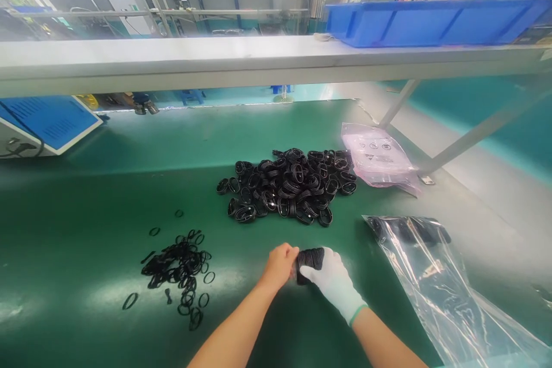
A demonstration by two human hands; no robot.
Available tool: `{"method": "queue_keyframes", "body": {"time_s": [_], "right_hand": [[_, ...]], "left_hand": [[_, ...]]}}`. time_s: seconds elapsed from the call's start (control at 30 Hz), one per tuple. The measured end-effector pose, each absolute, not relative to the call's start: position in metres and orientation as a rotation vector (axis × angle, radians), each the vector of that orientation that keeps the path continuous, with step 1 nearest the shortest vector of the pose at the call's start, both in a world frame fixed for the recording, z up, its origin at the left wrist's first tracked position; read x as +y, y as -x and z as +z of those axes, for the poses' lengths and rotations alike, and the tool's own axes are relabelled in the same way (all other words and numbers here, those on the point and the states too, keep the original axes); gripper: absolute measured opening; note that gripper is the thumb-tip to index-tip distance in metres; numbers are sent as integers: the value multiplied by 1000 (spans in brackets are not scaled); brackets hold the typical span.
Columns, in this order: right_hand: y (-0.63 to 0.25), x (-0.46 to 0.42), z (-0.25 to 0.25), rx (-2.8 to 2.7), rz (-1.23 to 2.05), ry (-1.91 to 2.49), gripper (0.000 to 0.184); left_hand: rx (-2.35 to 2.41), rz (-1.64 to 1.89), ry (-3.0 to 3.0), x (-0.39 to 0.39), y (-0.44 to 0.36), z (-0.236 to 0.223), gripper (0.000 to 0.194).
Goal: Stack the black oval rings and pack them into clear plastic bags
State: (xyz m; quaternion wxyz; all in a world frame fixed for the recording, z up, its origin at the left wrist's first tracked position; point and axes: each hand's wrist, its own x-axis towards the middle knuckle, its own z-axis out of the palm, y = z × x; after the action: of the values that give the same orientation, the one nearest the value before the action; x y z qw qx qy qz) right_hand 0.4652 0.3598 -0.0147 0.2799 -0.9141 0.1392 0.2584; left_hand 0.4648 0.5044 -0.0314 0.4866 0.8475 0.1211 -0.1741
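Observation:
A black ribbed bundle of coiled cable (311, 259) is held between my two hands, low over the green mat. My right hand (334, 279), in a white glove with a green cuff, is wrapped round it from the right, thumb across the front. My bare left hand (279, 264) is closed at the bundle's left end, its fingertips bent inward and partly hidden. Just beyond lies a large pile of coiled black cables (288, 187). To the left is a loose heap of black rubber bands (179, 267), several scattered singly around it.
A clear plastic bag (444, 276) with black items at its top end lies to the right. Behind it rests a pink printed bag (379, 155) near a shelf leg. A white shelf (172, 63) crosses above, bearing a blue bin (431, 23). A blue-topped machine (47, 121) stands far left.

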Motion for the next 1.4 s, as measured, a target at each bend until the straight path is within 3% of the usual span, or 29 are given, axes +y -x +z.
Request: {"method": "queue_keyframes", "body": {"time_s": [0.17,0.27,0.5,0.6,0.73,0.83,1.07,1.23,1.4], "right_hand": [[-465,360,-14,377,736,2446,64],[-465,359,-13,365,730,2442,66],[-466,358,-15,348,706,2433,63],[-465,356,-16,344,717,2431,61],[-465,355,-16,327,721,2428,60],[-464,355,-15,327,719,2431,61],[-465,356,-12,335,745,2424,63],[-466,357,-12,353,750,2423,65],[-467,357,-13,352,748,2412,65]], "left_hand": [[-188,69,-2879,536,-530,-9,25],[-413,79,-2950,545,-557,1,18],[-685,-6,-3045,544,-486,6,15],[-488,-244,-2985,549,-452,-1,17],[122,-328,-2831,548,-446,-8,72],[239,-362,-2795,537,-457,-14,91],[136,-396,-2861,531,-474,-22,81],[93,-357,-2884,537,-477,-26,64],[85,-352,-2837,538,-480,-27,75]]}}
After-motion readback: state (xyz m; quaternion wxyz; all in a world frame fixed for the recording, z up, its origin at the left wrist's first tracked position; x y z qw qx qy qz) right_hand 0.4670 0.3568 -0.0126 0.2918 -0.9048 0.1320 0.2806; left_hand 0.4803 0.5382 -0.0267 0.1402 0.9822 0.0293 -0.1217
